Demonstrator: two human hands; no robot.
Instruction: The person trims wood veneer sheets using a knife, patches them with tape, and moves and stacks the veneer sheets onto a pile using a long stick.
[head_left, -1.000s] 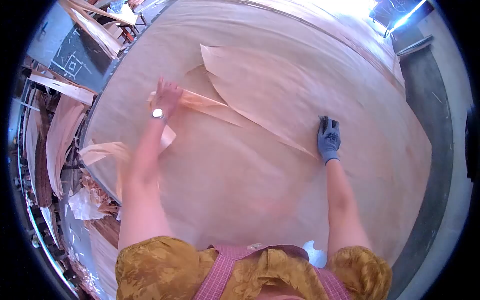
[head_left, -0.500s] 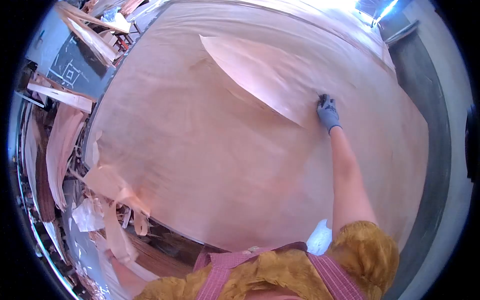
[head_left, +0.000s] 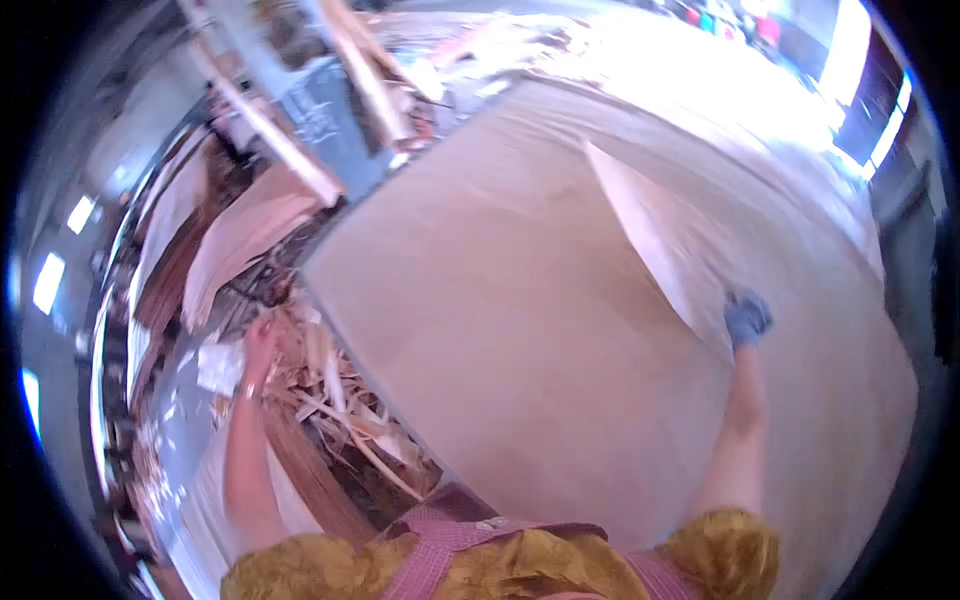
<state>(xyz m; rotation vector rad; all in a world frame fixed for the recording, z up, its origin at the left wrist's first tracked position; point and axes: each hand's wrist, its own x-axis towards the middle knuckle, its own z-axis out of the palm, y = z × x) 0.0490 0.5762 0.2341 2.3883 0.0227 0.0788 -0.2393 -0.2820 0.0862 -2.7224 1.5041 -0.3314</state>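
A large thin sheet of wood veneer [head_left: 500, 310] covers the broad flat stack in front of me. On top of it lies a pointed veneer piece [head_left: 650, 240] with a raised pale edge. My right hand [head_left: 748, 318], in a blue-grey glove with dark fingertips, rests at the near end of that piece. Its fingers are curled; whatever they hold is too small to make out. My bare left hand [head_left: 262, 340] is off the stack's left side, above torn veneer scraps [head_left: 335, 385]. Motion smears its fingers, and I see no large piece in it.
Curved veneer sheets [head_left: 245, 235] and long pale wooden strips [head_left: 275, 135] stand at the left. The stack's dark left edge [head_left: 375, 385] borders the scrap heap. Bright light washes out the far side.
My view has swung left. My left hand has moved up and forward over the scraps, and the torn veneer strip is no longer visible in it. My right hand remains by the pointed piece.
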